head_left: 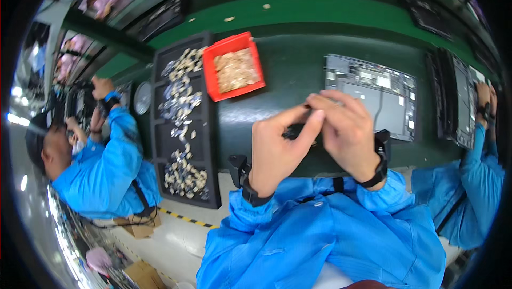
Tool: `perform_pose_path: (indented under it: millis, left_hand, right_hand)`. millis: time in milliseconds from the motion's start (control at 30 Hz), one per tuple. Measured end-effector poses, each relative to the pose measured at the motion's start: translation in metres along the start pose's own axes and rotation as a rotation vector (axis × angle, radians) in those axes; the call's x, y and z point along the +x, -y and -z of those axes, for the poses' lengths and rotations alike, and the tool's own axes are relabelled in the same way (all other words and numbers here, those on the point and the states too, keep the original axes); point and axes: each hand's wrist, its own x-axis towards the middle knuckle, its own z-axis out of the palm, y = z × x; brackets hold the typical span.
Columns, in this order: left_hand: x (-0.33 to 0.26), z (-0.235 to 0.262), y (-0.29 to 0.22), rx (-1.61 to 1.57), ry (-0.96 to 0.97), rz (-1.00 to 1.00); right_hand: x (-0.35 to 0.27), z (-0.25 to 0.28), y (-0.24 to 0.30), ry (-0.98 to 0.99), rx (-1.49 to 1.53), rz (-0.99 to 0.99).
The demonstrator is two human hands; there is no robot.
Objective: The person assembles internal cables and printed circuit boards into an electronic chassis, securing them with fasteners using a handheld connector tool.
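Observation:
My left hand (281, 147) and my right hand (349, 131) meet over the green bench, fingertips pinched together. A small dark piece shows between them; it is mostly covered by the fingers, and its kind cannot be made out. Beyond my right hand lies an opened device chassis (392, 102), grey and flat, with exposed circuit boards and a dark cable. To the left of my hands stands a red bin (213, 83) holding many small tan pieces. Beside it runs a black compartment tray (166, 131) with many small dark and cream-coloured parts heaped in it.
At the left a person in a blue smock (101, 171) works at the same bench; another blue sleeve (474, 150) reaches in at the right. Stacked dark device shells (448, 99) stand near the right end. A few tan bits (229, 19) lie on the green strip.

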Motion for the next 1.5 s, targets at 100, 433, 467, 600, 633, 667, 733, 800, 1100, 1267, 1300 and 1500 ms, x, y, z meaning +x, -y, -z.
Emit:
perform_pose_path:
  millis: [100,433,467,600,633,667,733,800,1100,1267,1300,1500]
  left_hand:
    - [-0.008,-0.013,0.003,-0.041,0.019,0.120]
    - [0.009,-0.067,-0.016,0.099,0.658,-0.181]
    - [0.016,-0.076,-0.018,0.094,0.669,-0.187]
    - [0.069,-0.136,-0.011,0.455,0.454,-0.716]
    - [0.086,-0.147,-0.004,0.493,0.473,-0.779]
    - [0.099,-0.154,0.007,0.534,0.490,-0.842]
    - [0.107,-0.157,0.026,0.572,0.563,-0.851]
    - [0.100,-0.148,0.009,0.632,0.804,-0.596]
    - [0.090,-0.147,0.025,0.532,0.686,-0.761]
    - [0.095,-0.159,0.035,0.340,0.665,-0.727]
    - [0.095,-0.159,0.036,0.329,0.673,-0.718]
    - [0.095,-0.156,0.046,0.288,0.611,-0.729]
  right_hand:
    - [-0.010,0.010,-0.006,0.029,0.126,-0.044]
    - [-0.058,0.060,-0.042,-0.265,1.182,-0.762]
    - [-0.065,0.069,-0.049,-0.360,1.135,-0.716]
    - [-0.086,0.120,-0.076,-0.385,0.766,-0.837]
    - [-0.093,0.124,-0.086,-0.396,0.728,-0.873]
    - [-0.100,0.126,-0.096,-0.370,0.660,-0.866]
    - [-0.097,0.125,-0.097,-0.364,0.629,-0.897]
    - [-0.093,0.133,-0.097,-0.329,0.540,-0.919]
    - [-0.054,0.108,-0.125,-0.068,0.284,-0.890]
    - [-0.047,0.098,-0.136,-0.141,0.264,-0.910]
    - [-0.045,0.097,-0.136,-0.126,0.246,-0.928]
    - [-0.041,0.090,-0.136,-0.075,0.198,-0.995]
